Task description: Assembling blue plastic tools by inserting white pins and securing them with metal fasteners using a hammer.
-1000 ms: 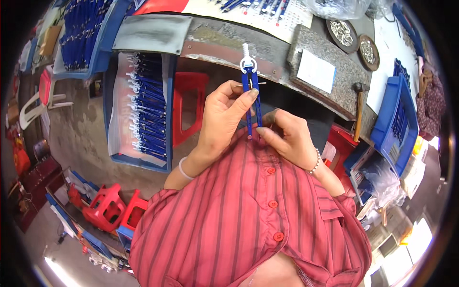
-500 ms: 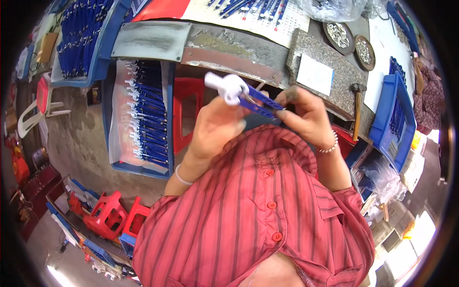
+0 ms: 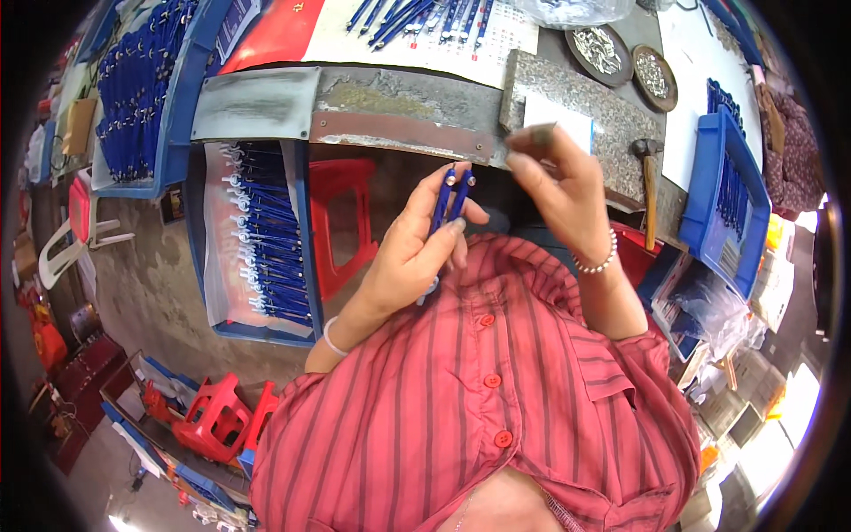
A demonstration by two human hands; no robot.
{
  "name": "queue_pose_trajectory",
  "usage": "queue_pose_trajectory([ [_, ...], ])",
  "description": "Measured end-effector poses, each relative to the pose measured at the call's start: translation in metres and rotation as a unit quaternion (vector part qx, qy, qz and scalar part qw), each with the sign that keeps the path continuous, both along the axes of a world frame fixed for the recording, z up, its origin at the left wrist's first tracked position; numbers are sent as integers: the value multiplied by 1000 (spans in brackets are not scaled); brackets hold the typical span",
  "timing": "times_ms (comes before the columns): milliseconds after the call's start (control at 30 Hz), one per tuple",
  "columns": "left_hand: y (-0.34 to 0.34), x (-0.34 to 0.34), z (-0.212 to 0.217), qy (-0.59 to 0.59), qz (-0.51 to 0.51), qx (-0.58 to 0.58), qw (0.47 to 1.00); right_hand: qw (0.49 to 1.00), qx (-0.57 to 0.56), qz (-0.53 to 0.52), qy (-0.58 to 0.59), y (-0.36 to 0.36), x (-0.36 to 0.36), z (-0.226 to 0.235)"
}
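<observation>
A blue drawing compass (image 3: 441,209) with two legs is in my left hand (image 3: 403,253), its fingers and thumb closed around it. The leg ends, each with a small metal screw, point up towards the bench and stand slightly apart. Its white head (image 3: 429,291) shows only a little below my fingers. My right hand (image 3: 567,191) is off the compass, raised beside the bench edge in front of a stone slab (image 3: 612,146). Its fingers are bent towards the thumb in a blurred pinch; anything between the tips is too small to make out.
Two round dishes of small metal parts (image 3: 598,55) sit by the slab, with a hammer (image 3: 649,191) near its right edge. More blue compasses lie on the paper (image 3: 408,51) and in blue trays (image 3: 306,239) at left and right. A red stool (image 3: 341,226) stands under the bench.
My right hand has let go of the leg ends and moved up and away. The compass in my left hand has turned: its head now points down towards me, its legs upward.
</observation>
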State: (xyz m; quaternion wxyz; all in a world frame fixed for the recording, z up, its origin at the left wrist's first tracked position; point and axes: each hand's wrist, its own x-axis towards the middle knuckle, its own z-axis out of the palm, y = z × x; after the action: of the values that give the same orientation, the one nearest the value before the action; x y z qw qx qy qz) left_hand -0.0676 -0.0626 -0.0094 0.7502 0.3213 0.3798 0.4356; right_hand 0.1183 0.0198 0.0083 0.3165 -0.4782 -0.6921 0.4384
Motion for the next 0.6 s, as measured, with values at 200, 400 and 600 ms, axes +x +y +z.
queue_pose_trajectory([
  [200, -9, 20, -14, 135, 43, 71, 987, 991, 123, 36, -43, -27, -17, -31],
  [400, -10, 27, -21, 146, 82, 88, 982, 958, 263, 34, -108, -27, -24, -28],
  [600, -16, 25, -14, 161, 71, 38, 984, 991, -115, 59, -26, -31, -15, -25],
])
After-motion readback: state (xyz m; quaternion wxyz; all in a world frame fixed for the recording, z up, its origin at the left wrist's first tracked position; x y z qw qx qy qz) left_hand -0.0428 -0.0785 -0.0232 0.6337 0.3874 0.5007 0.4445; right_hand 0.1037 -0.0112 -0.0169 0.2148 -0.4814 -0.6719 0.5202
